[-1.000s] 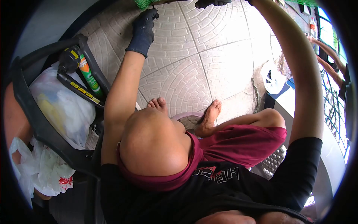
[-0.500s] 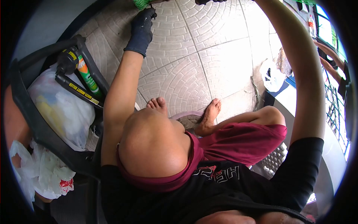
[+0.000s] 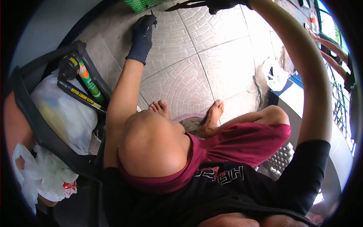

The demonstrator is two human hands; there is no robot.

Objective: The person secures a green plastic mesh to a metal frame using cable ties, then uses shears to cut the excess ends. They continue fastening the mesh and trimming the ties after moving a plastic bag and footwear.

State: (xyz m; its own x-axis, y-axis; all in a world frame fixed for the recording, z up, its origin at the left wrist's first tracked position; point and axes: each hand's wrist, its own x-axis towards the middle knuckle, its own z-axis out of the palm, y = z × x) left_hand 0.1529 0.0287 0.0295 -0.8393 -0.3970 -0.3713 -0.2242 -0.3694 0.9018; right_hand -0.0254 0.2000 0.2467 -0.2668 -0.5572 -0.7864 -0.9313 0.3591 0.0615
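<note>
My left hand (image 3: 142, 34), in a dark blue glove with pale specks, is closed at the upper left. A thin dark piece (image 3: 154, 19) sticks out at its fingertips, too small to name. Just above it, green netting (image 3: 141, 4) comes in from the top edge. My right hand (image 3: 227, 4), in a dark glove, is partly cut off by the top edge. Long dark strands (image 3: 187, 5) run leftward from its closed fingers towards the netting.
Pale patterned floor tiles (image 3: 181, 72) lie below the hands. A black chair frame (image 3: 34, 117) at left holds a filled plastic bag (image 3: 64, 109) and insect-killer cans (image 3: 89, 81). A white bag (image 3: 274, 75) sits at right. Another person's arms (image 3: 332, 47) show at far right.
My right hand has come further into view and slightly lower, with the dark strands now visible. More green netting shows at the top. My left hand has shifted slightly down and left.
</note>
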